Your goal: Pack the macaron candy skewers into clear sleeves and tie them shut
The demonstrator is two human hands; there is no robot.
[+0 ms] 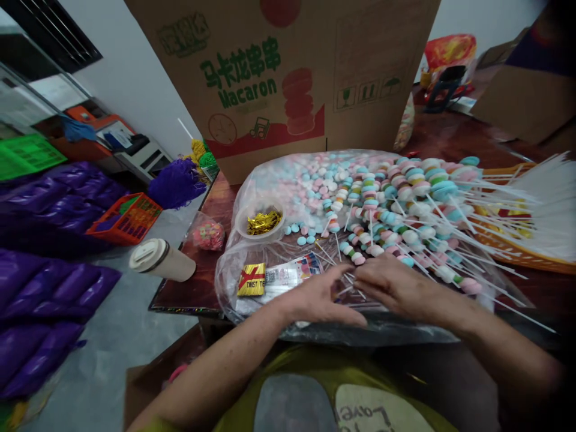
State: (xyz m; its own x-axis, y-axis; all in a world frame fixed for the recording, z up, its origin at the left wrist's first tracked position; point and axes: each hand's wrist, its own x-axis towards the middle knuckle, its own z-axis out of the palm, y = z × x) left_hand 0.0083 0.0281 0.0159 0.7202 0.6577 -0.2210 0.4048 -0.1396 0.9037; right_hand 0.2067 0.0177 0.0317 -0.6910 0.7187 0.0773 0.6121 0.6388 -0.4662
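My left hand [320, 297] is just above the table's front edge, its fingers stretched out and apart with nothing seen in them. Facing it, my right hand [389, 283] has its fingers bent and pressed together; whatever they may hold is hidden. Loose white sticks [355, 287] lie between and behind the hands. Beyond my right hand is a heap of candy skewers [405, 204], pastel marshmallow discs threaded on white sticks. Loose marshmallows [315, 180] in pink, blue and white spread behind them on clear plastic. Printed clear wrappers [288, 279] lie beside my left hand.
A bowl [260, 218] holds gold twist ties, and a twist-tie pack [251, 280] lies nearer. A lidded cup [162, 259] and a bag of pink candy [208, 234] stand left. A large carton [288, 78] rises behind. An orange basket [535, 258] with white sticks is right.
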